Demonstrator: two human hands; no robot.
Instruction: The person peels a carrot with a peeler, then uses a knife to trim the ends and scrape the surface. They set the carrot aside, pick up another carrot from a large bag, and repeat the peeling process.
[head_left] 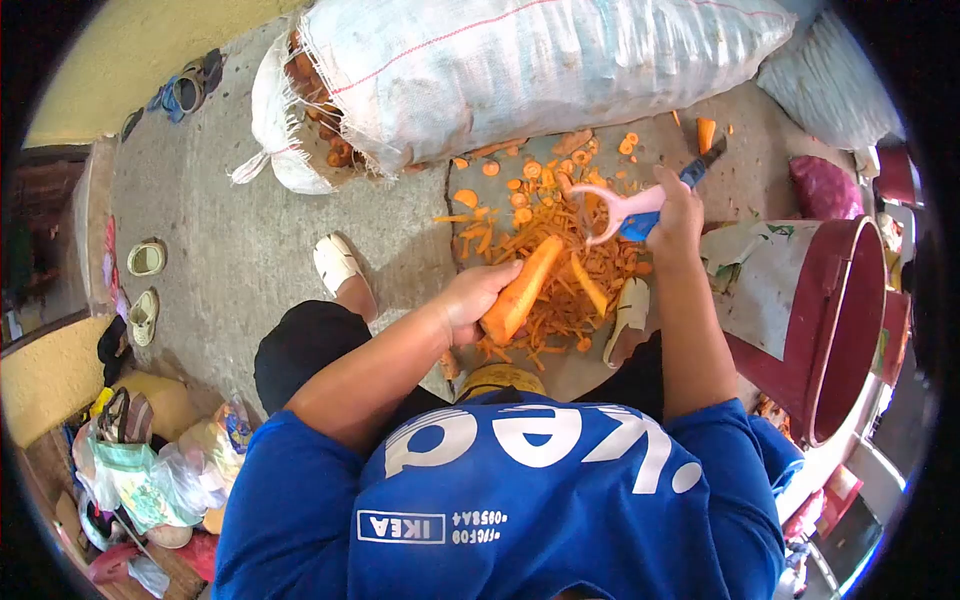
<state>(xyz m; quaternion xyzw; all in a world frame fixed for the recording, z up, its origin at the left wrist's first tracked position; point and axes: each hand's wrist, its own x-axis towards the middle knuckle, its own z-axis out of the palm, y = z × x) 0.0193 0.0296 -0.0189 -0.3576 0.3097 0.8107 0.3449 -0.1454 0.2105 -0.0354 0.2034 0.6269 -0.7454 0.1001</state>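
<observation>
My left hand (478,300) is closed around the thick end of a large carrot (524,288), which slants up and to the right, its surface bright orange. To the right, my right hand (677,215) grips a pink peeler (618,208) with a blue part. A knife (705,165) with a blue handle also sticks out of that hand, blade up and right. The peeler is apart from the carrot. An orange strip of peel (590,285) shows between them, above a heap of peelings (560,325) and round slices on the ground.
A big white woven sack (540,75) lies across the top, its open end showing carrots (335,130). At right are a dark red drum (840,330) on its side and a purple-red bag (825,187). Plastic bags (160,480) lie lower left.
</observation>
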